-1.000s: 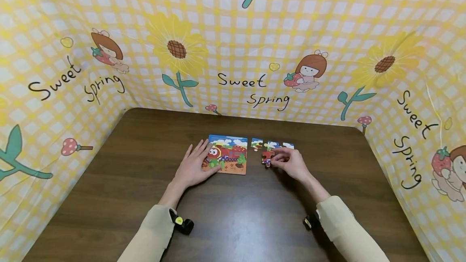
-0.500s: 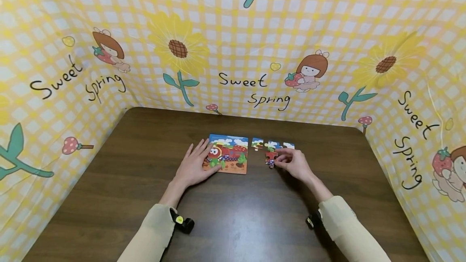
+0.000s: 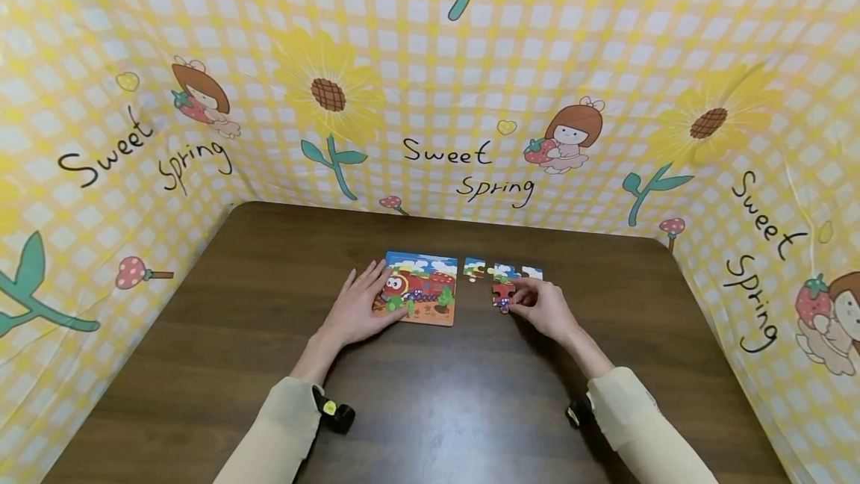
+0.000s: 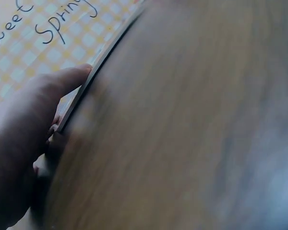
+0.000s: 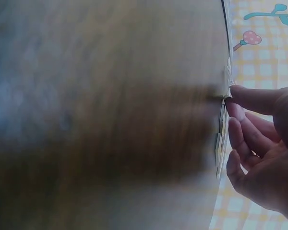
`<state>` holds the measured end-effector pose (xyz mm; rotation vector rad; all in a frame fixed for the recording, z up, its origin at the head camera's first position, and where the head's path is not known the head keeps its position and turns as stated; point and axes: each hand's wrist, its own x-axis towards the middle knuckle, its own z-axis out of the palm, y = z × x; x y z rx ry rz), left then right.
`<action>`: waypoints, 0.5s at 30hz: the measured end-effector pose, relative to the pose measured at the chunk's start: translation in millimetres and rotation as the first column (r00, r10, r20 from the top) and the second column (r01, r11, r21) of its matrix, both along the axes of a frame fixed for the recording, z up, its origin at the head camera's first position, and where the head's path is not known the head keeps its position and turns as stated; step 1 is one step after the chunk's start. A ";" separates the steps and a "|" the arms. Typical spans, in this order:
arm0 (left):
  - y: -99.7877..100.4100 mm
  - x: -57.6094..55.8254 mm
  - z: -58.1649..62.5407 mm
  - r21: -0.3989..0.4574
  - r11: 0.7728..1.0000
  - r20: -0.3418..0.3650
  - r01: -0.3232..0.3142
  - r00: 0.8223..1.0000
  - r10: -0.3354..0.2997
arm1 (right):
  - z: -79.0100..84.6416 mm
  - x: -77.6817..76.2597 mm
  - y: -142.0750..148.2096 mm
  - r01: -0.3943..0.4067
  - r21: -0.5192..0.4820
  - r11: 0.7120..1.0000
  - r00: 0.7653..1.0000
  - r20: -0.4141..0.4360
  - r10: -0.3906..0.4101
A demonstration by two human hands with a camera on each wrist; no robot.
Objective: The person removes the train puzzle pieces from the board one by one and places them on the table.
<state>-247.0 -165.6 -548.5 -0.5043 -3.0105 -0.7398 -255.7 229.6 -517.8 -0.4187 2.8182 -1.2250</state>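
Note:
In the head view a picture board (image 3: 430, 297) with a red cartoon train lies flat on the table. My left hand (image 3: 356, 305) rests on its left side, fingers spread. The left wrist view shows the left thumb (image 4: 72, 80) against the board's edge. My right hand (image 3: 547, 310) pinches a red jigsaw piece (image 3: 502, 293) between thumb and fingers, right of the board. Just beyond it lies a jigsaw piece with sky and green (image 3: 505, 270); I cannot tell whether the two are joined. In the right wrist view the pinched piece is seen edge-on by the fingertips (image 5: 236, 91).
Another jigsaw piece (image 3: 473, 268) lies close to the board's upper right corner. A cloud piece (image 3: 533, 273) sits beyond the right hand, partly hidden. The brown wooden table (image 3: 430, 394) is bordered by yellow checked cloth walls (image 3: 430, 95).
My right hand has shifted slightly to the right with the red jigsaw piece, now below the sky-and-green piece. The left hand and the board have stayed where they were.

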 end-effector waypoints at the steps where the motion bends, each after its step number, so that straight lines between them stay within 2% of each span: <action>1: -0.5 -0.5 1.3 0.005 1.000 0.005 0.005 1.000 -0.005 | 0.2 -0.1 -0.2 0.003 0.007 1.000 1.000 -0.004 -0.003; 7: -2.5 -3.9 5.8 0.032 0.999 0.055 0.026 0.998 -0.028 | -1.7 -1.0 -0.7 0.011 0.062 0.998 0.999 -0.034 -0.009; 15: -2.8 -3.6 8.8 0.054 0.998 0.079 0.044 0.996 -0.048 | -3.9 2.8 2.0 0.029 0.150 0.988 0.992 -0.126 -0.010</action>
